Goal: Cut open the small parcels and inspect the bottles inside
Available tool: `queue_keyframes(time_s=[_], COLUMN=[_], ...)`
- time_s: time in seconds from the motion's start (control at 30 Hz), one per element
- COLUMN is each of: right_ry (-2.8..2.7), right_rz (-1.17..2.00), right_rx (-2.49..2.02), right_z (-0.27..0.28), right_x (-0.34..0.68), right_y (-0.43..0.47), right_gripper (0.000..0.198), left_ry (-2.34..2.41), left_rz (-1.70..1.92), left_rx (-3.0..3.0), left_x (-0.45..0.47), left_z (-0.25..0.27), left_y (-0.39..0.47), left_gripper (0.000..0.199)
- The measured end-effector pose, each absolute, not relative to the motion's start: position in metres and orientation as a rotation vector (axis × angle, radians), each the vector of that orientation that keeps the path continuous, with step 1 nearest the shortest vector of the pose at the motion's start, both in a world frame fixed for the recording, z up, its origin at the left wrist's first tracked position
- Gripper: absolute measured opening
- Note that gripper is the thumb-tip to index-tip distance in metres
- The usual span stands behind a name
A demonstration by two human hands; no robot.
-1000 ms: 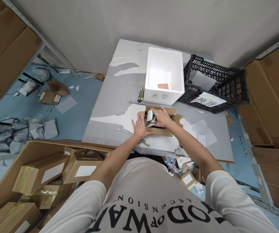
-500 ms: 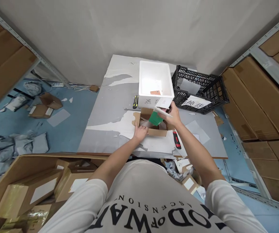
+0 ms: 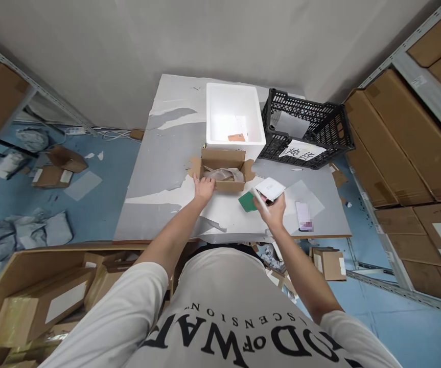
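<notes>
While the left hand (image 3: 204,189) sits at the open cardboard box's (image 3: 229,186) near left corner, fingers touching it, gripping or not I can't tell, the right hand (image 3: 275,210) has its fingers wrapped round a white-and-green bundle (image 3: 271,188), right of the box, above the table (image 3: 138,179), and crumpled wrapping (image 3: 225,175) lies inside the box

The table (image 3: 159,163) bears a carton (image 3: 230,187), foam box (image 3: 255,151) and crate (image 3: 335,145).
</notes>
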State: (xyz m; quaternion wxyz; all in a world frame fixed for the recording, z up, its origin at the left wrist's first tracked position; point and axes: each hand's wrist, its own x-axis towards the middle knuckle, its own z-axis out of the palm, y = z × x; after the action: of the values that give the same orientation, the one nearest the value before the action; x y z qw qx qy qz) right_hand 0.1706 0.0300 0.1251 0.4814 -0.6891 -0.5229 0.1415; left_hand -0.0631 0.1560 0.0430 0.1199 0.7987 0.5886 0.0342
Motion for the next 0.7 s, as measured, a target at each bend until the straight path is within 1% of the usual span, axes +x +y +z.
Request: queue_keyframes(time_s=[0.13, 0.23, 0.37, 0.47, 0.5, 0.57, 0.63, 0.7], right_ry=[-1.337, -1.411, -1.371, -1.338, -1.346, -1.376, -1.407, -1.448], right_rz=[0.364, 0.408, 0.407, 0.393, 0.392, 0.410, 0.462, 0.524], right_rx=[-1.808, -1.852, -1.857, -1.855, -1.848, -1.821, -1.785, -1.752], right_z=[0.079, 0.055, 0.032, 0.021, 0.019, 0.017, 0.017, 0.021], right_x=[0.157, 0.150, 0.146, 0.147, 0.147, 0.149, 0.152, 0.155], right_y=[0.029, 0.033, 0.037, 0.038, 0.038, 0.035, 0.032, 0.027], right_gripper=[0.051, 0.051, 0.055, 0.059, 0.060, 0.064, 0.069, 0.075], left_ry=[1.727, 1.752, 1.741, 1.556, 1.470, 1.346, 1.327, 1.330], left_rz=[0.169, 0.188, 0.299, 0.456, 0.482, 0.467, 0.394, 0.332], left_rx=[2.313, 2.280, 2.288, 2.344, 2.349, 2.329, 2.284, 2.237], left_x=[-0.058, -0.056, -0.049, -0.032, -0.023, -0.003, 0.017, 0.031], left_z=[0.045, 0.048, 0.061, 0.077, 0.083, 0.092, 0.097, 0.096], left_y=[0.149, 0.140, 0.119, 0.095, 0.088, 0.076, 0.069, 0.067], left_gripper=[0.039, 0.047, 0.047, 0.044, 0.046, 0.060, 0.075, 0.084])
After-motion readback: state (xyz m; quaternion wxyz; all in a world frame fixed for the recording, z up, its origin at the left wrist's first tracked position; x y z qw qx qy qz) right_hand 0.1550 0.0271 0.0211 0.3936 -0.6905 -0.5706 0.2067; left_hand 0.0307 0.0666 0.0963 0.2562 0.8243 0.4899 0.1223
